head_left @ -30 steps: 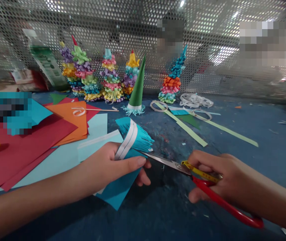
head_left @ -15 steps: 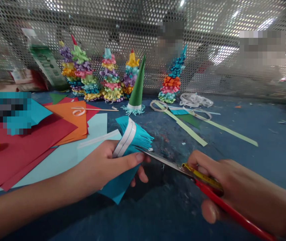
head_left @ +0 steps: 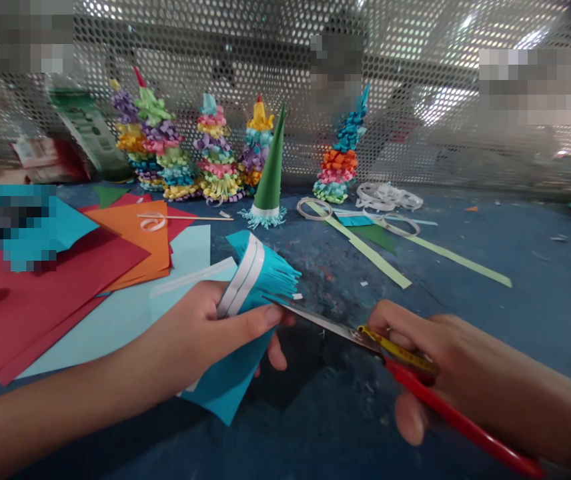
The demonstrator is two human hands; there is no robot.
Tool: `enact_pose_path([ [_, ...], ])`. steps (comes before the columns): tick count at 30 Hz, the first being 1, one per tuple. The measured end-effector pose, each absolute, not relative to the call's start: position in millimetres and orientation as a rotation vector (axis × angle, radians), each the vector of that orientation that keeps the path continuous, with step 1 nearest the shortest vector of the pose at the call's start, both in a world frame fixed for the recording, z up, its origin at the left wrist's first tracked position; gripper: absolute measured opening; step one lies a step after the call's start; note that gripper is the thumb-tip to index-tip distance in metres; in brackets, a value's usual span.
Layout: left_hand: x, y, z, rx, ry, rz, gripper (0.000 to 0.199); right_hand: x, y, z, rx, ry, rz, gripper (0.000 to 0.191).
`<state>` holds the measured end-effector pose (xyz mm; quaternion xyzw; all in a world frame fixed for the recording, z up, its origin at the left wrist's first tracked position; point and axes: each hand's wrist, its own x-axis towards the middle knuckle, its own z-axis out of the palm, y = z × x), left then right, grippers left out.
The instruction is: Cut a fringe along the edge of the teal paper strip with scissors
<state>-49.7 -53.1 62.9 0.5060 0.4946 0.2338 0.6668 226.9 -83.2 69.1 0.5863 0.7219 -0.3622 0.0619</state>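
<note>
My left hand (head_left: 210, 327) pinches a blue paper strip (head_left: 238, 380) between thumb and fingers. White double-sided tape (head_left: 245, 275) runs along one edge of the strip, and the opposite edge is cut into a fine fringe (head_left: 278, 267). My right hand (head_left: 425, 360) is wrapped round the handles of the scissors (head_left: 345, 330), which are red with a yellow part near the pivot. The blade tips lie at the strip's fringed edge, just beyond my left thumb. Behind the strip stands a green paper cone (head_left: 270, 180) with a light blue fringe round its base.
Several cones covered in curled paper (head_left: 219, 157) stand along the perforated metal screen (head_left: 275, 67). Red paper sheets (head_left: 65, 287) and orange paper sheets (head_left: 140, 233) lie on the left. Pale green strips (head_left: 380, 257) and a tangle of white tape (head_left: 388, 197) lie at the right.
The view has shifted slightly. The lower end of the blue strip hangs a little lower, and the scissors remain at its fringed edge.
</note>
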Motion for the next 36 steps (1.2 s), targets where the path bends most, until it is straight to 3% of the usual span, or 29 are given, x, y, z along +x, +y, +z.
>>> enact_pose_path([
  [7,-48.8,-53.0,59.1,1.159,1.122,0.506,0.024,229.5,-81.4,67.1,1.726,2.240,-1.048,0.033],
  [12,-49.6,-51.7,57.1,1.138,1.113,0.489,0.026,233.7,-78.7,65.0,1.738,2.242,-1.206,0.025],
  [20,-52.9,-51.2,44.9,1.091,0.969,0.474,0.026,229.3,-81.7,69.9,1.741,2.205,-1.206,0.029],
  [31,-51.9,-52.0,40.9,1.070,0.945,0.427,0.022,226.0,-83.3,68.1,1.738,2.225,-0.922,0.042],
  [36,-49.4,-55.4,42.8,0.991,0.937,0.446,0.022,227.1,-82.1,66.5,1.725,2.293,-0.905,0.035],
])
